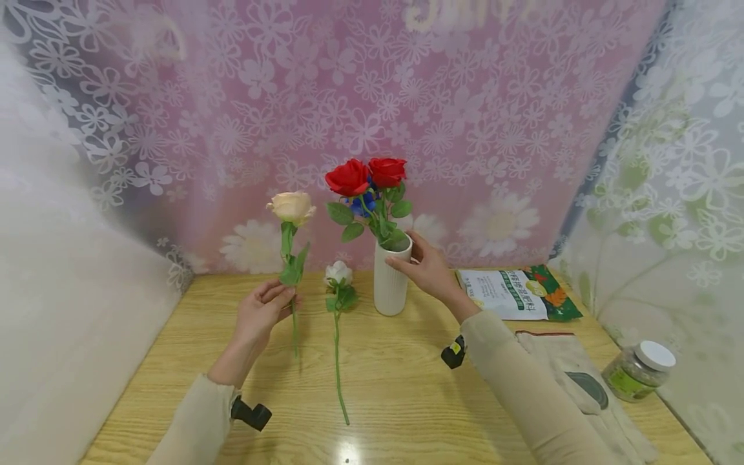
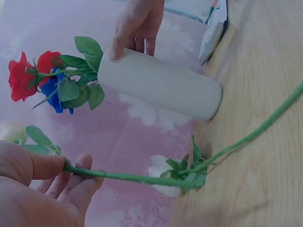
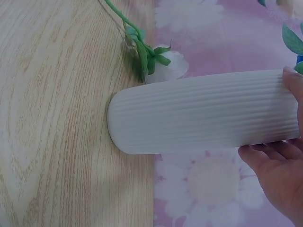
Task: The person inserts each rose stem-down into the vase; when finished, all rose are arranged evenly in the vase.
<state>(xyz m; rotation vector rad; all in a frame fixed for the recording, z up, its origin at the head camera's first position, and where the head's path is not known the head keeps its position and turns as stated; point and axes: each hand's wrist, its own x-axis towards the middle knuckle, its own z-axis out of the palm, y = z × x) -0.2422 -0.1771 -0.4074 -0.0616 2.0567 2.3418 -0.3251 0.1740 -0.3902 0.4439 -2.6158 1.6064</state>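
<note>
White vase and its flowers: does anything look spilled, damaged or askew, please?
Nothing looks spilled or damaged. In the head view, the red roses lean left from the white vase, looking slightly lopsided.

Screened-off booth point(image 1: 70, 271), prob. makeshift: floral sheets point(image 1: 360, 97) round wood tbl point(image 1: 407, 387)
</note>
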